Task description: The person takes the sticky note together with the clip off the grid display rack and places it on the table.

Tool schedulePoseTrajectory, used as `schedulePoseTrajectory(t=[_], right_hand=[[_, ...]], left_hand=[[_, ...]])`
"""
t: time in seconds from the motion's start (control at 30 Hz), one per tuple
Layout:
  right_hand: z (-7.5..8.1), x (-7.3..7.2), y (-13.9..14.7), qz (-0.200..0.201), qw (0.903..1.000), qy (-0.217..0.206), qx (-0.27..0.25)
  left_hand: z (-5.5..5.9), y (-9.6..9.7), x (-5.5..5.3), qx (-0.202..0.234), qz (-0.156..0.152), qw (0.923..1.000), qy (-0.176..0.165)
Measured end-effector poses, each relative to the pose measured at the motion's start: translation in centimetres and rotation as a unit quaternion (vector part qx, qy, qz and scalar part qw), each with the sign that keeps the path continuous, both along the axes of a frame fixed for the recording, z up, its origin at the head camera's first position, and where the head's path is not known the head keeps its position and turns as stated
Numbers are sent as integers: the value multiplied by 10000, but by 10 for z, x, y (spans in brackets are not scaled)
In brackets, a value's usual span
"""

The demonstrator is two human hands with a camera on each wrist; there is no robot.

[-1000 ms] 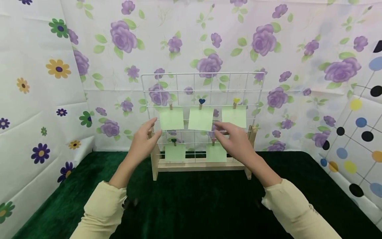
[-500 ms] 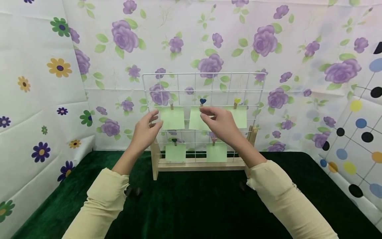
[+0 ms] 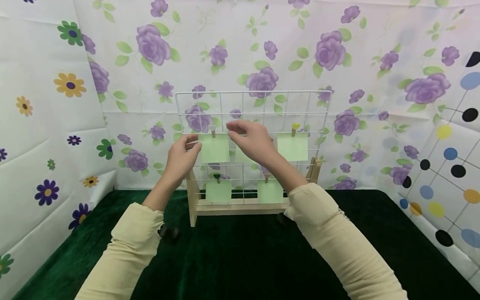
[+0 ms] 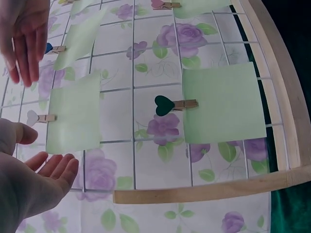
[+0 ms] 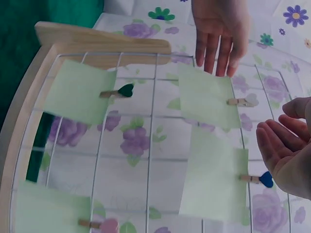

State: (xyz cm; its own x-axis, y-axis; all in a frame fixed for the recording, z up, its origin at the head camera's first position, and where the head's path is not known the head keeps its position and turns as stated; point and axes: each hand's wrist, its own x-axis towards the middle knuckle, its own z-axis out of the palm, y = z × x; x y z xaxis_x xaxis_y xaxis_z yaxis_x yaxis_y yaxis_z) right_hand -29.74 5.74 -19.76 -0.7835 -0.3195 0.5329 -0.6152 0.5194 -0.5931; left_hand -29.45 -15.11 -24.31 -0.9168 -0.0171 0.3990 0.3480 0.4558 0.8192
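A white wire grid (image 3: 255,91) stands in a wooden base, with pale green paper notes clipped to it by small heart-topped clothespins. My left hand (image 3: 181,160) is at the left edge of the upper left note (image 3: 214,148), fingers loosely bent and holding nothing. To the right of that note, my right hand (image 3: 253,141) hovers with relaxed fingers, its grasp empty. Between the hands is the white-heart clothespin (image 4: 46,118). The right hand covers the blue-heart clothespin (image 5: 257,179) in the head view and part of the middle note.
A yellow-heart clothespin (image 3: 295,128) holds the upper right note. Below are notes under a dark green-heart clothespin (image 4: 175,104) and a pink-heart one (image 5: 99,224). The wooden base (image 3: 193,198) rests on a dark green cloth (image 3: 232,254). A floral sheet (image 3: 240,50) hangs behind.
My right hand has moved left and up, from beside the middle note's lower right, across that note, towards the white-heart clothespin. The left hand has risen slightly along the left note.
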Motion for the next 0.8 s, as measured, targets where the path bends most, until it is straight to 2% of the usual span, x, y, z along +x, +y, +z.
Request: schedulePoseTrajectory(t=[0.3,0.57,0.8], right_hand=[[11,-10,-24,107,9999,-119,49],[14,-16,-39,-303,9985,-93,447],[16,-14,-51,-596,9966,-73,568]], left_hand=[[-1,3,-3,449,134,9989,69],[2,4,-4,681,191,9974,110],[3,4,-7,903,63,9958,160]])
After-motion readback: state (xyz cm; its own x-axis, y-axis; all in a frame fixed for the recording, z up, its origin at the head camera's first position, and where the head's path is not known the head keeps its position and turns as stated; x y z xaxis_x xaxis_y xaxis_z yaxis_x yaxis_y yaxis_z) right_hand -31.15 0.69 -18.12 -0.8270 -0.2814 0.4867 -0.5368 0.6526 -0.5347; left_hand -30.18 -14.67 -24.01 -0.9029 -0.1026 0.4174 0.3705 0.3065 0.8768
